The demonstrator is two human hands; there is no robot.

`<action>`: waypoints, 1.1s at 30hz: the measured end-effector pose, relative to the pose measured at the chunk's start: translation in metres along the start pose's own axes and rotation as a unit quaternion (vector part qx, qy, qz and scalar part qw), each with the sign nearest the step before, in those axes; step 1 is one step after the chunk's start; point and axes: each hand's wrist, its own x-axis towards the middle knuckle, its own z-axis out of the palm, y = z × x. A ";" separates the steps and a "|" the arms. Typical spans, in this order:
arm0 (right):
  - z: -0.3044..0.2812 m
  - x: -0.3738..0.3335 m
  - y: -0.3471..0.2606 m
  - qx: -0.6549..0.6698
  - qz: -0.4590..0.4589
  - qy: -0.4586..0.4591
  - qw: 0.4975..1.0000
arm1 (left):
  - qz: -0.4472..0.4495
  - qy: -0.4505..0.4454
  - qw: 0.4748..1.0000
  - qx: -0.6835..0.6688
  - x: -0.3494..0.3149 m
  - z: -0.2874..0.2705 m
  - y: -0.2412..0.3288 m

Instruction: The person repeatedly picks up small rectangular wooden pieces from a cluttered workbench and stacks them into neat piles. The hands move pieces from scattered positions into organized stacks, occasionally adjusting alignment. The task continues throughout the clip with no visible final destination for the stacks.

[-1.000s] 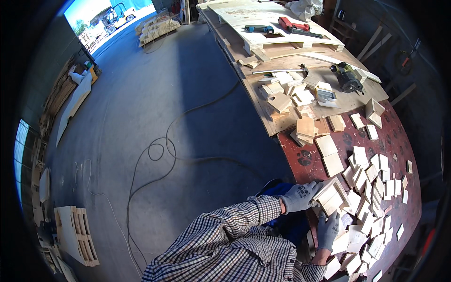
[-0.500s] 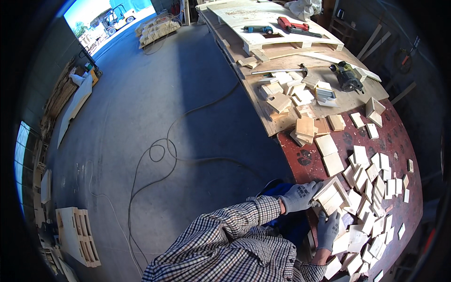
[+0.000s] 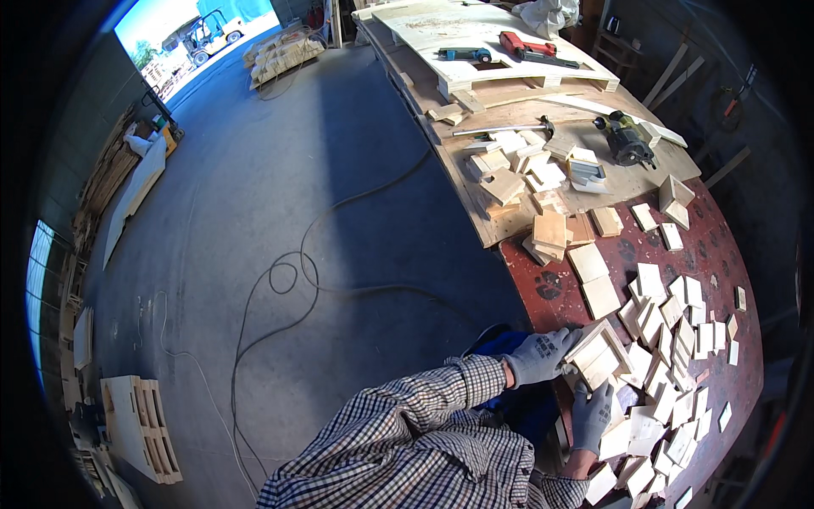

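Note:
A small stack of pale wooden blocks (image 3: 599,355) is gripped between my two hands at the near edge of the red table (image 3: 543,293). My left hand (image 3: 541,356), in a grey work glove, closes on the left side of the stack. From below, my right hand (image 3: 593,416), gloved the same way, closes on the lower edge. The fingertips are partly hidden behind the wood. Just right of the stack lies a loose heap of pale wooden blocks (image 3: 664,339), and more lie beside my right hand.
Farther along the bench are more wooden blocks (image 3: 506,182), a hammer (image 3: 509,129), a dark power tool (image 3: 627,140), a teal tool (image 3: 465,54) and a red tool (image 3: 530,46). A cable (image 3: 307,280) loops over the floor at left. A pallet (image 3: 140,428) stands at lower left.

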 end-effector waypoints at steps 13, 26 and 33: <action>0.000 0.001 -0.001 0.006 -0.016 0.003 1.000 | -0.007 -0.009 1.000 -0.009 0.000 0.001 0.000; -0.002 0.000 -0.002 0.002 0.000 -0.007 1.000 | -0.022 -0.039 0.999 -0.007 0.000 -0.013 0.007; -0.002 0.000 -0.001 0.004 -0.004 -0.007 1.000 | -0.011 -0.017 1.000 -0.015 -0.001 -0.005 0.003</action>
